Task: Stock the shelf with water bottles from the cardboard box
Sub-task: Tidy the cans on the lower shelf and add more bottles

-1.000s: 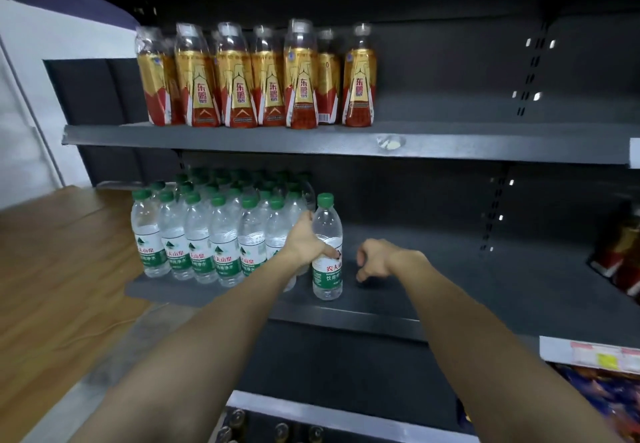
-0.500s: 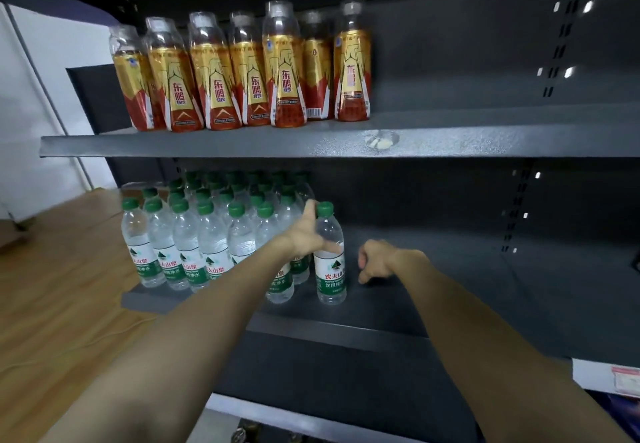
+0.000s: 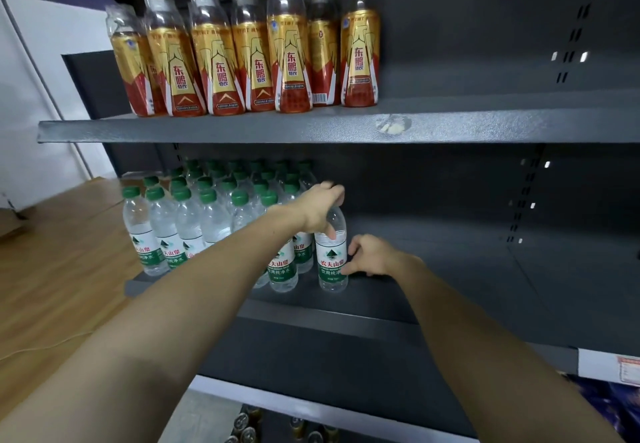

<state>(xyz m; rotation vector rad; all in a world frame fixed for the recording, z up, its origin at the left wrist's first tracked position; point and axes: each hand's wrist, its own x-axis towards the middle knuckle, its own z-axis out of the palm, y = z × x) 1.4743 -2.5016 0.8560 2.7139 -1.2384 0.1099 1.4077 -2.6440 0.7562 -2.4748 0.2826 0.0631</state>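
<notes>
Shelf [image 3: 450, 269] work shows in the head view, the only view. One water bottle [image 3: 331, 255] stands upright on the middle shelf, at the right end of the front row of green-capped water bottles [image 3: 180, 228], just beside its neighbour. This bottle is the landmark for the rest.

The left hand [image 3: 320, 209] comes over the top of this bottle; its fingers curl around the neck and hide the cap. I judge it steadies the top so the bottle does not tip. The right hand [image 3: 369, 257] is to the right of the bottle, low, and its curled fingers pinch the label near the base, probably to slide or turn the bottle into line with the row.

To the right of the bottle the shelf is bare and dark, so much stocking seems left. Above the bottle, on the upper shelf [image 3: 485, 124], a row of gold and red drink bottles [image 3: 249, 55] stands. The cardboard box is not visible here.
</notes>
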